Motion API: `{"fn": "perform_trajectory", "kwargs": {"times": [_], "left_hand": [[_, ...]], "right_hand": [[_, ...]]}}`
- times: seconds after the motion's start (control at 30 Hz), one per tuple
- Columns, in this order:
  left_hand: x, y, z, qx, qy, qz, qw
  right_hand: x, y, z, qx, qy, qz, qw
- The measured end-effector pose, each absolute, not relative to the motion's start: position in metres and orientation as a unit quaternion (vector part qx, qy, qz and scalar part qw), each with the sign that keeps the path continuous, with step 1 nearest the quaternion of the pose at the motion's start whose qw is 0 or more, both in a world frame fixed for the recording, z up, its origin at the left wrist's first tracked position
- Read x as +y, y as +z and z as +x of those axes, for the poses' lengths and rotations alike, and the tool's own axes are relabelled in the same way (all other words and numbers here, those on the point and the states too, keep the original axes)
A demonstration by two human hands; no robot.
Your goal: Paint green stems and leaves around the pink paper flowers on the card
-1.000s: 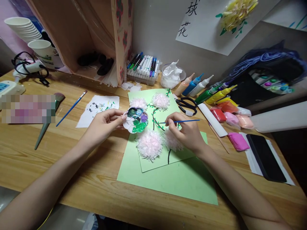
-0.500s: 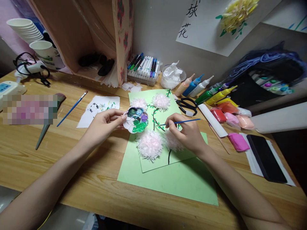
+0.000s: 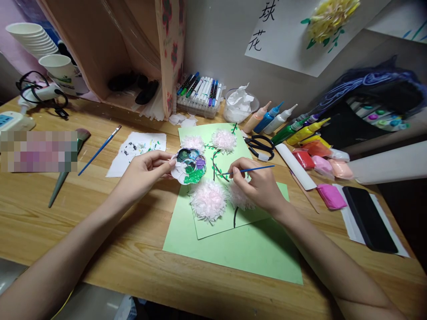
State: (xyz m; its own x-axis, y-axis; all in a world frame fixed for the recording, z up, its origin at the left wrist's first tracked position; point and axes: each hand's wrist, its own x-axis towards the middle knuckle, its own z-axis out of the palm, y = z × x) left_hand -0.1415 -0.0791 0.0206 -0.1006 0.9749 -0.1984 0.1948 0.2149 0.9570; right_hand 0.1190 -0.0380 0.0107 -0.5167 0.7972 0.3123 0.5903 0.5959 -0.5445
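Note:
My left hand [image 3: 150, 169] is closed on the rim of a flower-shaped paint palette [image 3: 180, 172], tilted above the left part of the picture. Green, purple, white and dark paint lie in its wells. A thin blue paintbrush [image 3: 256, 168] is pinched in my right hand [image 3: 255, 182], its tip at the small green leaves along a painted dark stem. Those leaves are on a light green sheet [image 3: 213, 232], which rests on a larger green sheet [image 3: 233, 262]. Pale pink paper flowers [image 3: 208, 202] stand on the upper sheet; my right hand partly covers one.
Left lie a second paintbrush [image 3: 100, 150], a wide brush [image 3: 63, 178] and paint-spotted paper [image 3: 147, 144]. Behind are a marker box [image 3: 200, 93], a bowl of tissue [image 3: 238, 113], paint bottles [image 3: 270, 118] and black scissors [image 3: 258, 146]. A black phone [image 3: 370, 218] lies right.
The blue brush in my right hand has shifted very slightly, its back end a little to the left. My left hand and the palette stay almost in place.

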Motion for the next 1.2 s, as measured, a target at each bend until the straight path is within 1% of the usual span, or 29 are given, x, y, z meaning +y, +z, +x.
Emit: {"fn": "perform_trajectory", "kwargs": {"times": [0.3,0.5,0.73,0.87,0.93,1.07,1.13,1.2], "left_hand": [[-0.079,0.021,-0.142,0.618,0.411,0.472,0.476],[-0.079,0.023,-0.140,0.624,0.411,0.468,0.471],[-0.078,0.022,-0.140,0.626,0.410,0.468,0.470],[-0.078,0.021,-0.141,0.623,0.407,0.470,0.475],[-0.078,0.021,-0.142,0.622,0.407,0.470,0.476],[-0.080,0.021,-0.141,0.615,0.406,0.475,0.482],[-0.080,0.021,-0.140,0.614,0.405,0.475,0.483],[-0.081,0.020,-0.139,0.615,0.404,0.475,0.483]], "right_hand": [[-0.037,0.013,0.121,-0.841,0.185,-0.420,0.286],[-0.039,0.012,0.118,-0.847,0.190,-0.415,0.272],[-0.040,0.013,0.118,-0.839,0.190,-0.423,0.284],[-0.040,0.013,0.118,-0.842,0.201,-0.418,0.275],[-0.041,0.015,0.119,-0.830,0.210,-0.415,0.306],[-0.047,0.021,0.123,-0.753,0.257,-0.399,0.456],[-0.051,0.023,0.123,-0.738,0.300,-0.372,0.476],[-0.055,0.025,0.123,-0.755,0.334,-0.340,0.450]]}}
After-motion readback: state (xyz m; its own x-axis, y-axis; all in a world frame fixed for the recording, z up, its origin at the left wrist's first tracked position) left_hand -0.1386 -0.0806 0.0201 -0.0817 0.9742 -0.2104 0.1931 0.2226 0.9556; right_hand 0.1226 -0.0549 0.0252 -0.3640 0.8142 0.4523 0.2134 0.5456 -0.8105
